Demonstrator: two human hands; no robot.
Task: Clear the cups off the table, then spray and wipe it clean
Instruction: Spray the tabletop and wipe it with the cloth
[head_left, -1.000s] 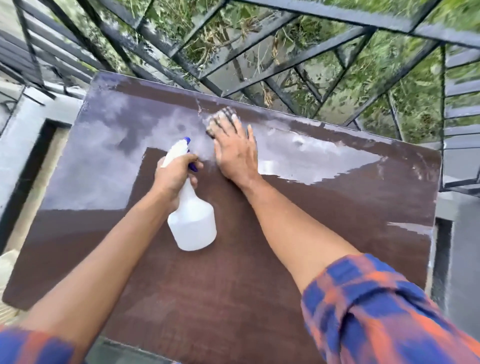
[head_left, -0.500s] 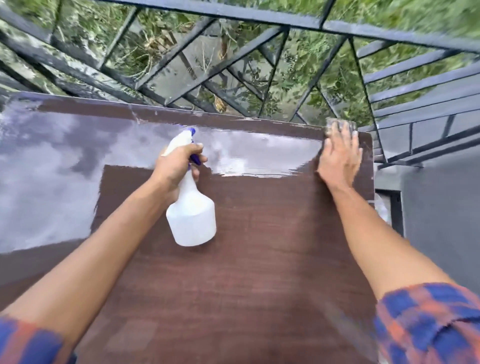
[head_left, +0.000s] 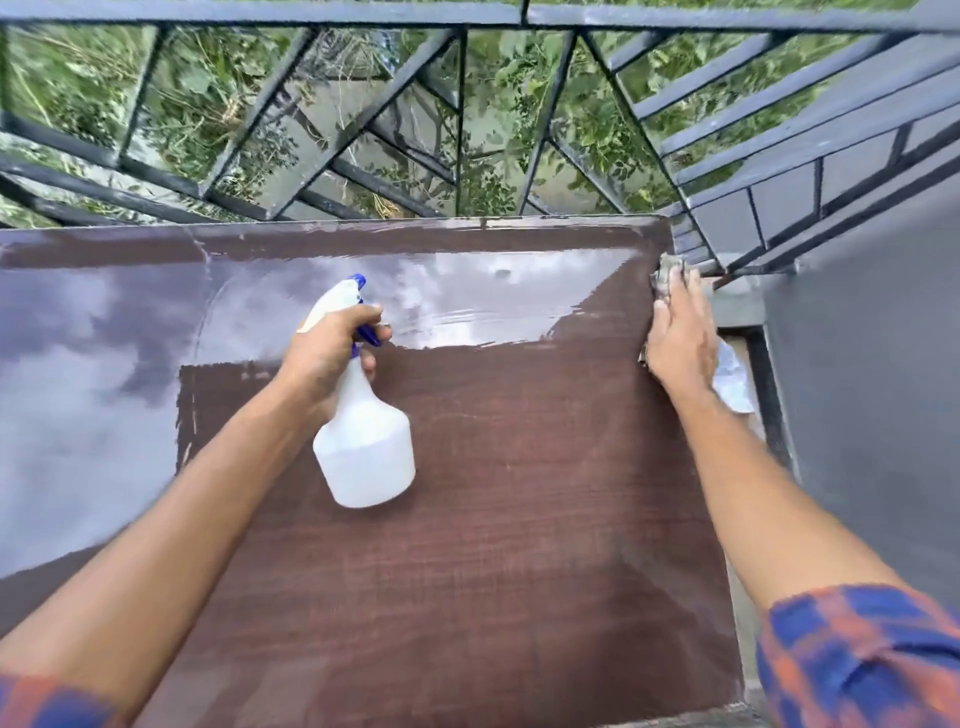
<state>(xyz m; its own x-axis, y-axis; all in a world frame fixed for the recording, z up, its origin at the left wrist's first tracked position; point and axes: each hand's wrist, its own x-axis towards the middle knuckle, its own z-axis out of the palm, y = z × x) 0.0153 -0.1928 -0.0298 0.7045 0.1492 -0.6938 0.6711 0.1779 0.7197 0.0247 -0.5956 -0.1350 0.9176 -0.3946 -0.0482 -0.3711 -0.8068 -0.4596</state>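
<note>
Table (head_left: 467, 597) — brown top, left side cut off, far half glossy. Left hand (head_left: 324, 358) — grip curled round neck of spray bottle (head_left: 363, 457), over table centre. Right hand (head_left: 678, 338) — fingers flat at right table edge, pressing cloth (head_left: 668, 270), mostly hidden.

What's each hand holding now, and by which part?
Left hand grips the spray bottle at its neck, one finger on the trigger. Right hand grips nothing: flat fingers press a cloth at the table's right edge.
</note>
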